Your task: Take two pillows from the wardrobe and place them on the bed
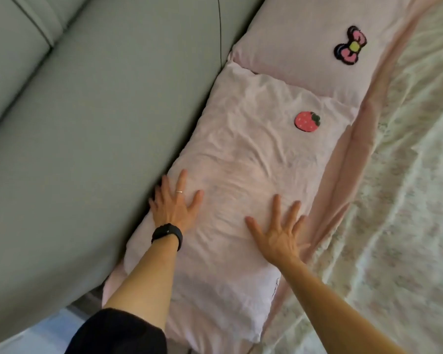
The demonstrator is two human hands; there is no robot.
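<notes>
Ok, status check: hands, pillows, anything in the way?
Left hand and right hand open, flat on the strawberry pillow. Bow pillow beyond it, both on the bed along the headboard. Nothing in the way.

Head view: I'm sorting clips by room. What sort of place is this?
Probably a bedroom: a strawberry pillow and a bow pillow lie end to end along a padded grey-green headboard, on a pale floral bedsheet.

left hand (173,205): palm down, fingers straight and spread, thin silver ring (179,192), black wristband (167,235) | right hand (279,232): palm down, fingers splayed | forearms: bare, stretched forward, apart
</notes>
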